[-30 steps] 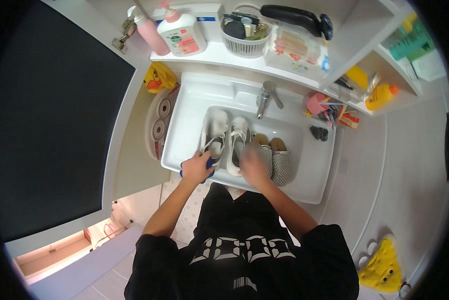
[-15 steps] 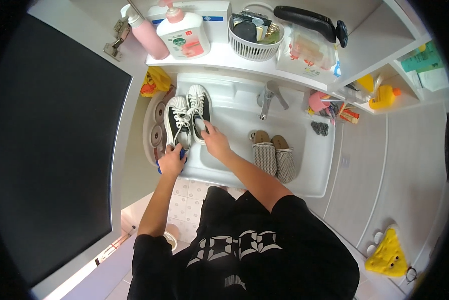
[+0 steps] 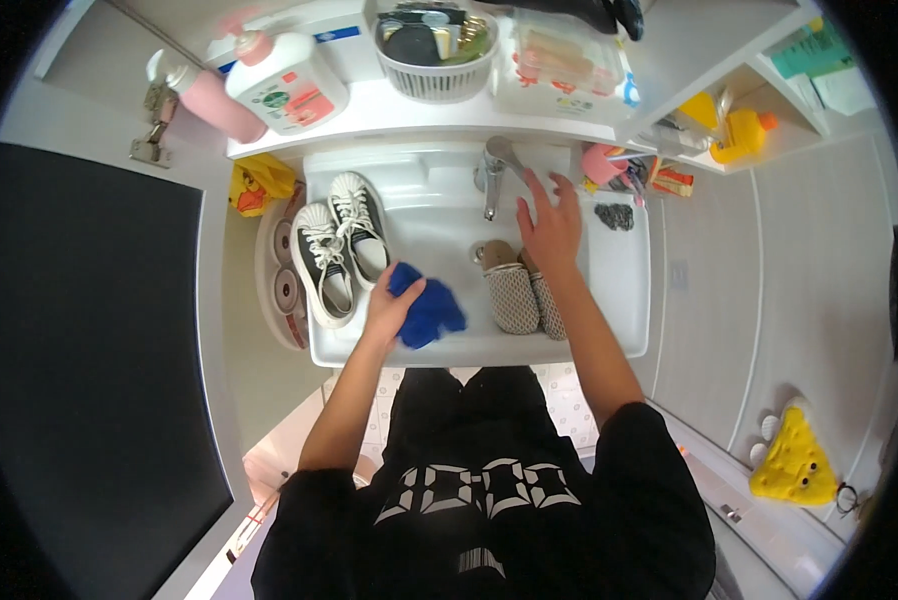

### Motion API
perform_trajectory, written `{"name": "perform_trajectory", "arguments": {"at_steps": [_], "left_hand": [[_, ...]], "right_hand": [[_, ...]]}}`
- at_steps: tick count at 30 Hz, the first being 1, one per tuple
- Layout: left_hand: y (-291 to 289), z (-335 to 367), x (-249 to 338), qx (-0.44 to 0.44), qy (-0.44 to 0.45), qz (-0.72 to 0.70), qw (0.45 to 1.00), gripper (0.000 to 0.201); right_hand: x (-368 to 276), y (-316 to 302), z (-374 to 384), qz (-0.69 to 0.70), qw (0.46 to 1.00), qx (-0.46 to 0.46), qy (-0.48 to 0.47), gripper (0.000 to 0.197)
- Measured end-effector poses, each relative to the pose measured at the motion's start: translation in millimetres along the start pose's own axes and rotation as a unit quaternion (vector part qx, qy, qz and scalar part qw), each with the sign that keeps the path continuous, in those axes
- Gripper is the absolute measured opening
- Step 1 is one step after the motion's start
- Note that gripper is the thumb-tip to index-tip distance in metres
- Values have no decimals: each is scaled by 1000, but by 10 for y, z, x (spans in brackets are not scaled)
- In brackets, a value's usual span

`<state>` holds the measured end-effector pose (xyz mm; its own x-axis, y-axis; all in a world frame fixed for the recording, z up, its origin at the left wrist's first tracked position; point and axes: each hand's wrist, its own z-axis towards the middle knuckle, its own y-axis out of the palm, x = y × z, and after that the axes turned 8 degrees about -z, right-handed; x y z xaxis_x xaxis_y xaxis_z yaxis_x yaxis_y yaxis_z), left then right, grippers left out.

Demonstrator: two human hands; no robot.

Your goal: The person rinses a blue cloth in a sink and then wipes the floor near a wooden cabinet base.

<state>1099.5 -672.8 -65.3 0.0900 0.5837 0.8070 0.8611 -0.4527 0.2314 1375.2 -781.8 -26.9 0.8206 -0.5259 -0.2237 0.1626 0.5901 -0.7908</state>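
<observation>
My left hand (image 3: 393, 308) grips a blue cloth (image 3: 430, 312) over the front left of the white sink (image 3: 424, 230). To its left, a pair of black and white lace-up sneakers (image 3: 318, 262) rests side by side on the sink's left ledge, toes pointing away from me. My right hand (image 3: 551, 225) is raised with its fingers apart, close to the handle of the chrome faucet (image 3: 492, 180); whether it touches the handle I cannot tell. Under my right wrist and forearm, a pair of woven slippers (image 3: 512, 297) lies in the basin, the right one partly hidden.
Above the sink runs a white shelf (image 3: 369, 118) with pump bottles (image 3: 287, 85), a round basket (image 3: 434, 75) and a pack of wipes (image 3: 559, 90). An open cabinet door with a dark panel (image 3: 99, 330) stands at the left. Toilet rolls (image 3: 286, 290) sit beside the sneakers.
My left hand has come away from the sneakers, bringing the blue cloth to the right. My right hand has let go of a sneaker and moved right, up to the faucet.
</observation>
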Motion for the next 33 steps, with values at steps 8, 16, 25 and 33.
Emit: {"name": "perform_trajectory", "arguments": {"at_steps": [8, 16, 25, 33], "left_hand": [[789, 806, -690, -6, -186, -265, 946, 27], [1101, 792, -620, 37, -154, -252, 955, 27], [1244, 759, -551, 18, -104, -228, 968, 58], [1331, 802, -561, 15, -96, -217, 971, 59]], "right_hand": [[125, 515, 311, -50, 979, -194, 28, 41], [214, 606, 383, 8, 985, -172, -3, 36], [202, 537, 546, 35, 973, -229, -4, 35], [179, 529, 589, 42, 963, -266, 6, 36]]}}
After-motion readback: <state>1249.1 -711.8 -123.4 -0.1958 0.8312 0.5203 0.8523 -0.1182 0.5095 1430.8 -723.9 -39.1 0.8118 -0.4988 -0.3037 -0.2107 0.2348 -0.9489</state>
